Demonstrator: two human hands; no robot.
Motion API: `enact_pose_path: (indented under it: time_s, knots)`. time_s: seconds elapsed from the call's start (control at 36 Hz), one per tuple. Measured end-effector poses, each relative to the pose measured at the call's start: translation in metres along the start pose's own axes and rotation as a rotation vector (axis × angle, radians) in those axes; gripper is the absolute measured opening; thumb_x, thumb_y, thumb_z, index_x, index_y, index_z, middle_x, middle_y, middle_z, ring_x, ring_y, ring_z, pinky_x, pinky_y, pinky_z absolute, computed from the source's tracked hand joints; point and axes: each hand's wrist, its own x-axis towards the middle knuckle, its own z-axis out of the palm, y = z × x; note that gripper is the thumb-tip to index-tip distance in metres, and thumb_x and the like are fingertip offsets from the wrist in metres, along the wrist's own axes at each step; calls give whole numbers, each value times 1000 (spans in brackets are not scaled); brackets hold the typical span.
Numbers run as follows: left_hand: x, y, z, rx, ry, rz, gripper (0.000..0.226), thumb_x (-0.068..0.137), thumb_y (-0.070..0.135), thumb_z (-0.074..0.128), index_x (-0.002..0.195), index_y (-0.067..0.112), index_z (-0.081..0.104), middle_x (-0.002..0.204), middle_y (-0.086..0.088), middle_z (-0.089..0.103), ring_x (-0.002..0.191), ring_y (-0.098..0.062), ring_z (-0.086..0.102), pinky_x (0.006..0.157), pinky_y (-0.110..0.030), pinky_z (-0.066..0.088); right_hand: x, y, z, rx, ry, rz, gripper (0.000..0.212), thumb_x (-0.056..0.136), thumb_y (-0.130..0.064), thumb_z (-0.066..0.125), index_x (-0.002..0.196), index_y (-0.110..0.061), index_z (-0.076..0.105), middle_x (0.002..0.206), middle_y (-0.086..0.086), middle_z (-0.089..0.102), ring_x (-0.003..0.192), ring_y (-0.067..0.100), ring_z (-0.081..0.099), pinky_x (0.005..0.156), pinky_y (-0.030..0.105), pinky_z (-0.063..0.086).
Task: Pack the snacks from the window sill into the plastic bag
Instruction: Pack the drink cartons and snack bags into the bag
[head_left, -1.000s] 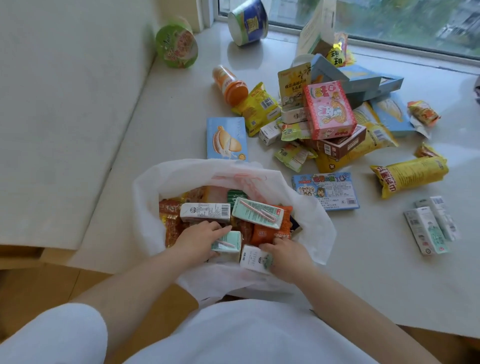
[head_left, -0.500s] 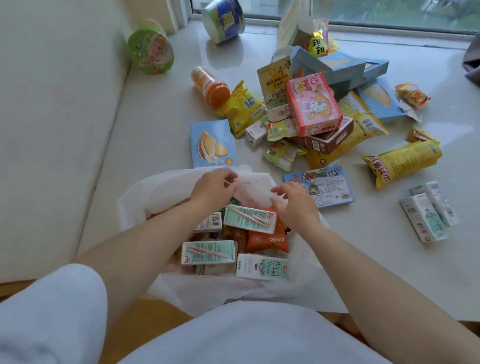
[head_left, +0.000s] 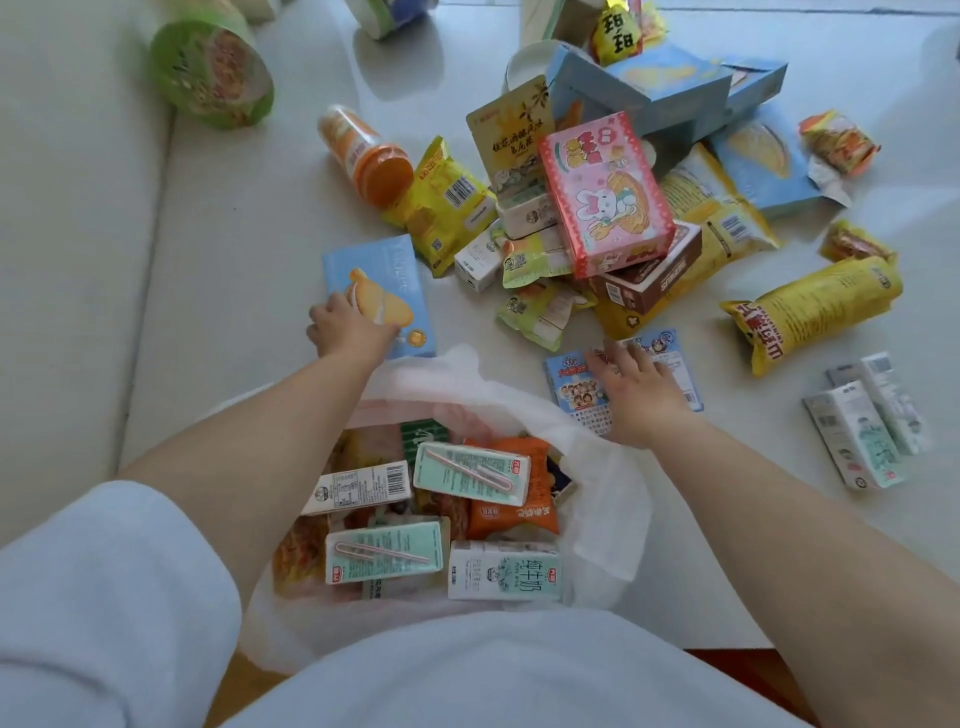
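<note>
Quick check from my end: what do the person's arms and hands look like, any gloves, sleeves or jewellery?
Both forearms are bare, with no gloves. The left hand and right hand show no watch or bracelet; rings are too blurred to tell. A short pale blue-white sleeve covers the left upper arm, matching the shirt.

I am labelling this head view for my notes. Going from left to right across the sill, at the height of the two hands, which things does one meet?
Left hand → pale blue box → right hand → yellow tube pack → two milk cartons.
</note>
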Motion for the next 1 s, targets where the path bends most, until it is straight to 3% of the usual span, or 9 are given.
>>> enact_pose_path:
  time_s: [0.06, 0.22, 0.36, 0.44, 0.58, 0.72, 0.86, 1.0]
  knots:
    - [6, 3, 3, -1, -13, -69, 95, 78, 44, 71, 148, 10, 17, 147, -16, 22, 132, -35, 31, 109, -39, 28, 5, 3, 1, -84, -22, -16, 97, 87, -28, 61, 150, -26, -12, 158, 5, -12, 145, 32, -6, 118, 46, 8]
    - [22, 3, 13, -196, -97, -222, 119, 68, 45, 80, 150, 13, 2, 152, -15, 22, 137, -34, 30, 111, -46, 30, 12, 8, 6, -212, 29, -121, 102, 86, -43, 58, 148, -23, -20, 157, 9, -17, 146, 32, -9, 118, 45, 0]
    - [28, 3, 14, -209, -92, -273, 117, 64, 47, 82, 148, 10, 11, 149, -15, 27, 135, -33, 33, 108, -45, 34, 18, 12, 8, -141, 78, -158, 106, 77, -63, 57, 149, -27, -13, 157, 8, -4, 142, 35, 6, 114, 45, 18]
    - [32, 3, 16, -303, -119, -346, 114, 62, 46, 84, 145, 6, 18, 147, -14, 32, 133, -32, 37, 108, -44, 36, 17, 10, 7, 16, 125, -43, 108, 69, -69, 61, 150, -29, 2, 150, 9, 16, 129, 35, 25, 105, 42, 32]
    - [39, -4, 21, -535, -168, -352, 108, 35, 58, 87, 125, 11, 51, 125, -7, 59, 107, -27, 60, 93, -41, 50, 18, 13, 10, 80, 89, 89, 115, 64, -74, 58, 150, -24, 0, 146, 12, 23, 119, 35, 33, 103, 38, 33]
    - [29, 4, 12, -651, -102, -255, 69, 70, 58, 73, 116, 9, 56, 112, -6, 63, 98, -27, 63, 88, -40, 54, 11, 15, 1, 188, 54, 155, 117, 60, -81, 54, 149, -29, 1, 137, 10, 34, 119, 31, 35, 101, 36, 34]
    - [19, -3, 0, -656, 20, -154, 61, 80, 53, 67, 119, 9, 50, 117, -6, 59, 103, -24, 60, 90, -37, 51, -1, 9, -24, 245, 167, 139, 108, 66, -75, 57, 149, -31, 5, 140, 10, 34, 121, 32, 36, 101, 38, 34]
    - [2, -9, -22, -786, 133, -56, 57, 84, 48, 65, 119, 5, 51, 108, -2, 57, 95, -18, 58, 78, -29, 47, -21, -7, -52, 295, 161, 18, 107, 68, -72, 60, 150, -35, 1, 145, 7, 28, 129, 29, 30, 105, 39, 32]
